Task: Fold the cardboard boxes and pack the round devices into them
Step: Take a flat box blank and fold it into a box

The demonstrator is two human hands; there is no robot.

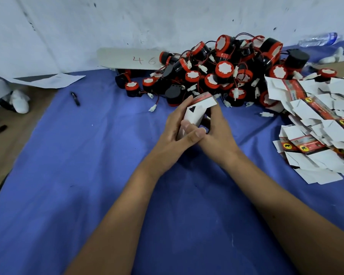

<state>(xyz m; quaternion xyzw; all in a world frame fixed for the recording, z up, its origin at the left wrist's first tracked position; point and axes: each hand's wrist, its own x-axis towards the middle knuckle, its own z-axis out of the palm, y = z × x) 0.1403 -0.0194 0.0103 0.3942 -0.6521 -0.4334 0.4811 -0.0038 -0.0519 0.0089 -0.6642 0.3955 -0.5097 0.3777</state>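
A small white cardboard box (pixel 195 113) with a red top edge and a black triangle mark is held over the blue cloth at the centre. My left hand (pixel 175 128) grips its left side, fingers curled round it. My right hand (pixel 213 130) grips it from the right, thumb across the lower front. Just behind lies a big pile of round black-and-red devices (pixel 222 72) with wires and white plugs. A heap of flat unfolded boxes (pixel 316 124) spreads along the right. Whether a device is inside the held box is hidden.
Blue cloth (pixel 87 175) covers the table, which has a white wall behind. A black pen (pixel 75 98) lies at the left, with a sheet of paper (pixel 48 80) behind it. A board marked 46 (pixel 131 58) leans at the back. A plastic bottle (pixel 318 39) lies far right.
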